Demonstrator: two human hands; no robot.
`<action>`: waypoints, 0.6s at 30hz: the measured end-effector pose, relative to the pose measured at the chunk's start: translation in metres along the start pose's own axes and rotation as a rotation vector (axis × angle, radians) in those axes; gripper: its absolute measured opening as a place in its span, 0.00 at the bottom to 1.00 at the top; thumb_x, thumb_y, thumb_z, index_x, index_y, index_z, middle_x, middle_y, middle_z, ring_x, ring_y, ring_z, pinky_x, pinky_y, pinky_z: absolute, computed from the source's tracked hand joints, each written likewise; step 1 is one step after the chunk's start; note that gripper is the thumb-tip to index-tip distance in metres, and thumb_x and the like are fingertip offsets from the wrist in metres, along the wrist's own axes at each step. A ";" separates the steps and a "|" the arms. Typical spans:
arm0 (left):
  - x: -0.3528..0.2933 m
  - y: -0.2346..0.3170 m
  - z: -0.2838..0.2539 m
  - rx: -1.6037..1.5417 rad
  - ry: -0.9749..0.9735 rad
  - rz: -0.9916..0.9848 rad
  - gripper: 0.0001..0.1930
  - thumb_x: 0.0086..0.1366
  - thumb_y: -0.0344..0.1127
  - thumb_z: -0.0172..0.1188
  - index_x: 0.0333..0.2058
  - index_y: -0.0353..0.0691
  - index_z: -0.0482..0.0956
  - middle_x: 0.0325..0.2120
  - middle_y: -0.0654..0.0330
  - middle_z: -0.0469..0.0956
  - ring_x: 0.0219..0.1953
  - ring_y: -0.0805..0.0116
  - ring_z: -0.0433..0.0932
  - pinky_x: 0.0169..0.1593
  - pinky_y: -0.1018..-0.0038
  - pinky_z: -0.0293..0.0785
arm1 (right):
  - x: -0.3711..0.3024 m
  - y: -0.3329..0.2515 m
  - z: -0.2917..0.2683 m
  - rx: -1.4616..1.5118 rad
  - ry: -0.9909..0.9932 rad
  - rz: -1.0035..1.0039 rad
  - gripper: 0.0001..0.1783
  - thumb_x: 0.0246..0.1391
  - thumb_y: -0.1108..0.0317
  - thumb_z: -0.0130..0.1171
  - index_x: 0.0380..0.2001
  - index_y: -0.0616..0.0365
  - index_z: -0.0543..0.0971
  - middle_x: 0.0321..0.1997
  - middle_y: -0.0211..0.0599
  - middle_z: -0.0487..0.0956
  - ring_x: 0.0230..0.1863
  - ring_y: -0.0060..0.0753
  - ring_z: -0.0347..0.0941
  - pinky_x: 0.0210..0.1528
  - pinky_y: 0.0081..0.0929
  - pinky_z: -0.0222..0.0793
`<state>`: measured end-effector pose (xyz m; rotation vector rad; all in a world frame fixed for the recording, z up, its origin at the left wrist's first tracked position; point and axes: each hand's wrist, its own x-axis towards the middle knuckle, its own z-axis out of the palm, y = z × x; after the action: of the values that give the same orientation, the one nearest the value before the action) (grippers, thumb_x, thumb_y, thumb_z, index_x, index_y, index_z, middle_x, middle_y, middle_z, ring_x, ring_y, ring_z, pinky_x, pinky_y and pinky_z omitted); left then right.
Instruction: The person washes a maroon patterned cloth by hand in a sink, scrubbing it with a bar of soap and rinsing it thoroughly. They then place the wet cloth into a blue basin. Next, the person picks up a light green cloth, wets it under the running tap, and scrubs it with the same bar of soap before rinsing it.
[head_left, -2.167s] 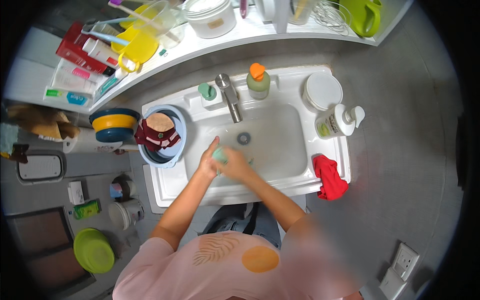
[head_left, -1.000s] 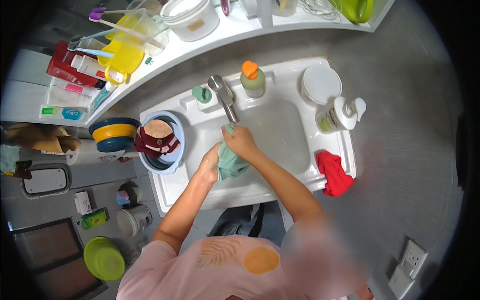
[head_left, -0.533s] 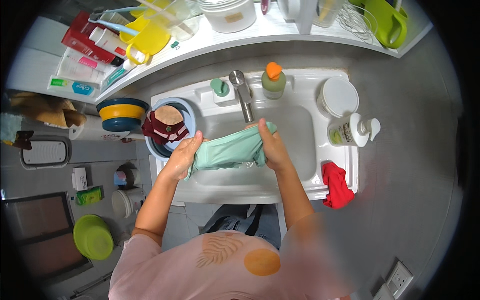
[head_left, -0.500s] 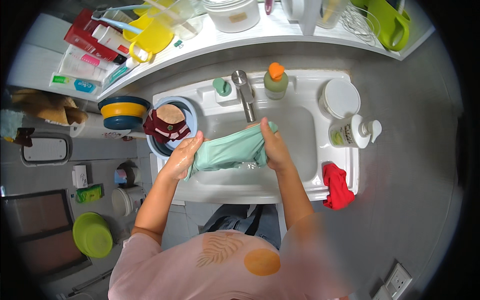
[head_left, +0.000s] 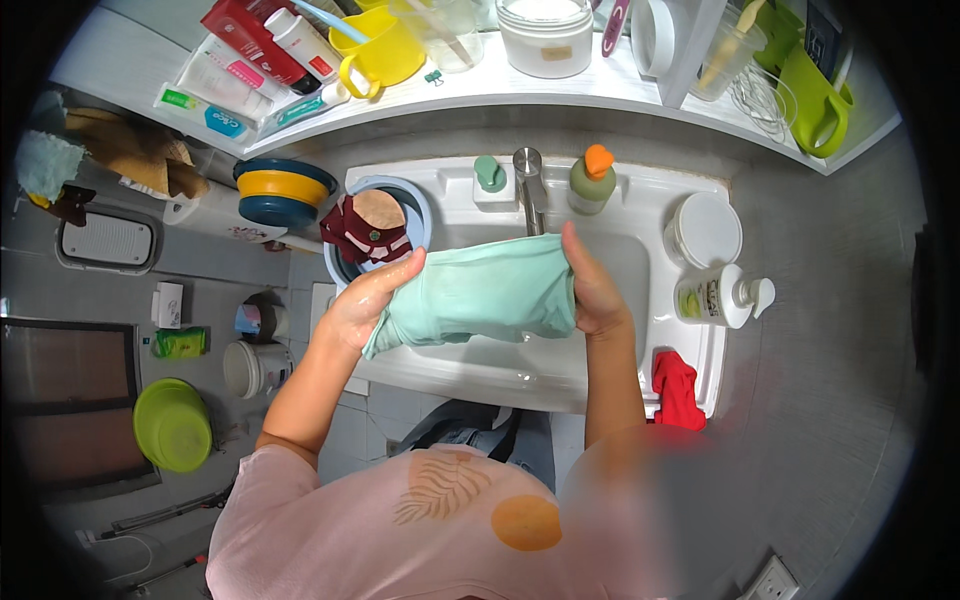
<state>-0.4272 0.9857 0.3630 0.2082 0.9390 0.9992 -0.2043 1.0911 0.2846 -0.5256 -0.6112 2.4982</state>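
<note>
A wet mint-green garment (head_left: 485, 292), seemingly underpants, is stretched out flat above the white sink (head_left: 455, 388). My left hand (head_left: 362, 305) grips its left end, thumb on the upper edge. At the right end my right hand (head_left: 600, 295) pinches it, thumb up and fingers partly hidden behind the fabric. Just behind the cloth rises the metal faucet (head_left: 531, 185), its spout end covered. Near my left hand, a light-blue basin (head_left: 424, 215) holds a maroon and beige cloth item (head_left: 372, 228).
A green bottle with an orange top (head_left: 593, 180) and a white dispenser (head_left: 493, 186) flank the faucet. On the right rim are a lidded white tub (head_left: 704, 230), a pump bottle (head_left: 715, 297) and a red cloth (head_left: 679, 390). A cluttered shelf (head_left: 590, 98) overhangs the back.
Both hands have drawn slightly farther apart, and more of the garment's surface now faces up, spread wider and smoother. The whole view has shifted, so the sink and shelf appear lower and farther right.
</note>
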 end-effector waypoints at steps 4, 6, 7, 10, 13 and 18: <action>-0.006 0.004 0.001 -0.027 0.005 -0.007 0.25 0.64 0.45 0.49 0.52 0.30 0.64 0.49 0.51 0.68 0.50 0.64 0.70 0.51 0.68 0.68 | -0.006 -0.009 0.005 -0.033 0.016 0.000 0.27 0.59 0.48 0.41 0.42 0.64 0.73 0.39 0.33 0.76 0.40 0.23 0.72 0.42 0.22 0.69; -0.010 0.006 0.011 -0.033 -0.003 0.005 0.24 0.64 0.44 0.49 0.52 0.31 0.64 0.50 0.52 0.68 0.50 0.64 0.70 0.51 0.68 0.69 | -0.011 -0.014 0.012 -0.160 0.048 -0.006 0.25 0.59 0.49 0.43 0.41 0.64 0.73 0.37 0.32 0.76 0.37 0.21 0.72 0.40 0.21 0.68; -0.011 0.007 0.014 -0.068 0.028 0.013 0.24 0.63 0.43 0.50 0.52 0.32 0.64 0.49 0.52 0.69 0.48 0.64 0.71 0.51 0.68 0.69 | -0.013 -0.017 0.016 -0.272 0.075 -0.014 0.24 0.58 0.50 0.45 0.41 0.64 0.73 0.37 0.31 0.76 0.36 0.20 0.71 0.39 0.20 0.68; -0.014 0.010 0.021 -0.136 0.080 0.015 0.23 0.63 0.41 0.51 0.52 0.33 0.65 0.47 0.53 0.70 0.45 0.64 0.74 0.50 0.68 0.70 | -0.017 -0.023 0.015 -0.540 0.050 -0.033 0.22 0.57 0.52 0.48 0.40 0.64 0.73 0.35 0.30 0.75 0.34 0.18 0.70 0.37 0.18 0.67; -0.014 0.014 0.023 -0.022 0.090 0.031 0.24 0.59 0.37 0.57 0.52 0.33 0.65 0.47 0.54 0.71 0.45 0.66 0.73 0.50 0.70 0.69 | -0.011 -0.024 0.015 -0.532 0.077 -0.122 0.21 0.57 0.53 0.49 0.39 0.64 0.73 0.34 0.30 0.75 0.33 0.17 0.69 0.36 0.18 0.66; -0.016 0.017 -0.005 0.783 -0.099 -0.036 0.16 0.50 0.29 0.65 0.38 0.30 0.76 0.31 0.63 0.77 0.34 0.78 0.71 0.39 0.83 0.67 | 0.000 -0.030 0.027 -0.224 0.202 -0.126 0.19 0.57 0.55 0.49 0.37 0.62 0.73 0.32 0.31 0.75 0.31 0.20 0.71 0.35 0.21 0.69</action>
<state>-0.4451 0.9813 0.3782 0.8823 1.2006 0.5386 -0.2057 1.1054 0.3224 -0.7864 -0.8220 2.2371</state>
